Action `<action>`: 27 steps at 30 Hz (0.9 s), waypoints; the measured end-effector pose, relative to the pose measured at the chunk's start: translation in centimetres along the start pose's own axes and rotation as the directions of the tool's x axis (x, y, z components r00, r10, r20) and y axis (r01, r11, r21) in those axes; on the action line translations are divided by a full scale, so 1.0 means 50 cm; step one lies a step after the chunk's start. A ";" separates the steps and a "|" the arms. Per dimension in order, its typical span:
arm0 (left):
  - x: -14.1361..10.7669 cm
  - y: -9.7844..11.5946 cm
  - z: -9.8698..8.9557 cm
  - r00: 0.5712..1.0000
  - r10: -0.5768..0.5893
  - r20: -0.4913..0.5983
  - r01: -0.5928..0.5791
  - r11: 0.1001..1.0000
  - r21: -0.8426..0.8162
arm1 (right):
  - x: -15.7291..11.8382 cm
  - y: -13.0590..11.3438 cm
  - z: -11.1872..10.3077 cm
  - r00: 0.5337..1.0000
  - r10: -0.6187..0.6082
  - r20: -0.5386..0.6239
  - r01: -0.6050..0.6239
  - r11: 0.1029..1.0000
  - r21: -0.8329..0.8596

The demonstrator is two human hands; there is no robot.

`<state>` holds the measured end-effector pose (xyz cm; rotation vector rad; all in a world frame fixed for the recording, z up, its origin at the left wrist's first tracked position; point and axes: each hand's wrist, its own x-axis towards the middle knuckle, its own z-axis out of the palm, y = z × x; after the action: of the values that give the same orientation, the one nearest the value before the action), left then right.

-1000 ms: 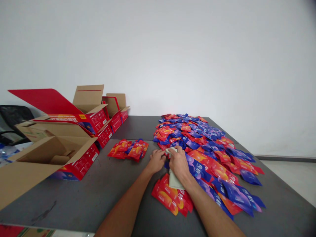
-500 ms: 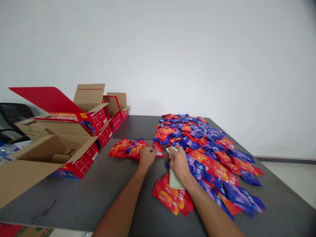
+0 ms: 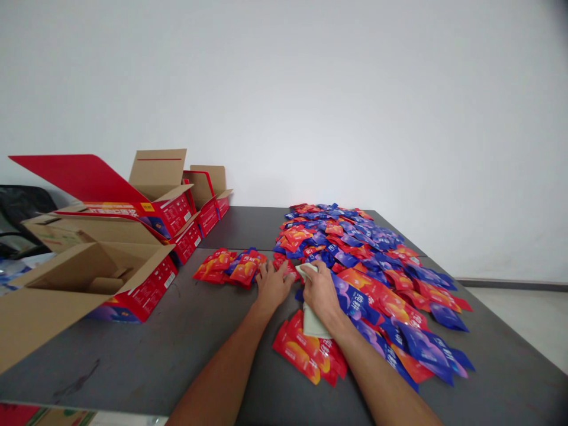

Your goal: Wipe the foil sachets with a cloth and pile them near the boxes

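My left hand (image 3: 272, 287) is open, its fingers spread at a single red packet (image 3: 290, 269); I cannot tell whether it presses on it. My right hand (image 3: 321, 291) is closed on a folded pale green cloth (image 3: 313, 324), which hangs down below the fingers. Under the cloth's lower end lies a small fan of red packets (image 3: 296, 349) with orange fruit pictures. Left of my left hand sits a group of red and blue packets (image 3: 245, 267). A large spread of red and blue packets (image 3: 355, 254) covers the table to the right of my right hand.
Several open red cartons (image 3: 153, 290) with raised brown flaps stand along the left side of the dark table (image 3: 186, 361). A black chair (image 3: 24, 216) is behind them. A white wall rises past the table's far edge. More boxes (image 3: 57, 416) show below the near edge.
My left hand has moved slightly right and its fingers have spread from a closed pose, now over the single red packet. My right hand stays in place with the cloth.
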<state>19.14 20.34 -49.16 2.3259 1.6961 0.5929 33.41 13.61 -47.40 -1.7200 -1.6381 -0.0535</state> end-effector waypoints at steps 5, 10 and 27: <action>-0.008 0.004 -0.012 0.995 0.071 0.077 -0.073 0.997 0.022 | 0.000 0.005 0.004 1.000 0.002 0.004 -0.002 1.000 -0.008; -0.008 0.008 -0.025 0.994 0.071 0.077 -0.071 0.997 -0.002 | -0.001 0.006 0.006 1.000 0.007 0.001 -0.007 1.000 -0.013; -0.020 0.030 -0.041 0.997 -0.004 0.082 -0.005 0.995 0.102 | 0.001 -0.005 -0.004 1.000 0.008 -0.005 -0.008 0.999 0.037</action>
<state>19.29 18.77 -46.94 2.3845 1.7269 0.4130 33.29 13.53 -47.14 -1.6975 -1.6192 -0.0236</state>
